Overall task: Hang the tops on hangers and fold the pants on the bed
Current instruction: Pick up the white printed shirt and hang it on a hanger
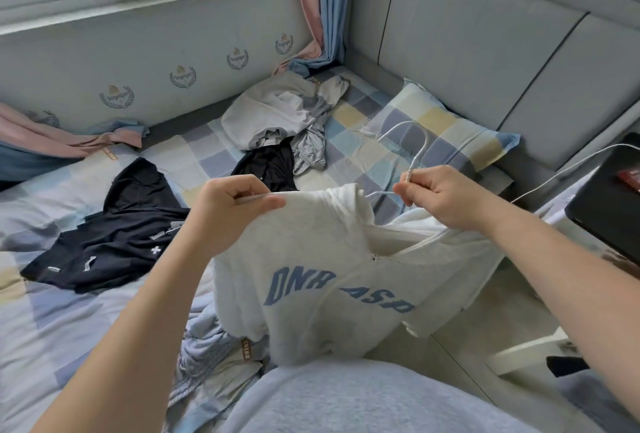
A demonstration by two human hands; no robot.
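A white T-shirt (pixel 329 280) with blue letters hangs in front of me over the bed's near edge. My left hand (pixel 235 204) pinches its shoulder seam. My right hand (pixel 440 195) grips the neck of a white hanger (pixel 417 152), whose hook curves up above my fingers and whose arm runs into the shirt's collar. Dark garments (pixel 114 235) lie spread on the checked bedsheet (pixel 349 142) to the left. A heap of grey and white clothes (pixel 277 114) lies farther back, with a black piece (pixel 270 164) at its front.
A checked pillow (pixel 446 128) leans against the grey padded headboard (pixel 485 45). A black device (pixel 609 197) with a white cable stands at the right. Pink and blue curtains hang in the corner. Blue-grey cloth (pixel 204 356) lies crumpled by my lap.
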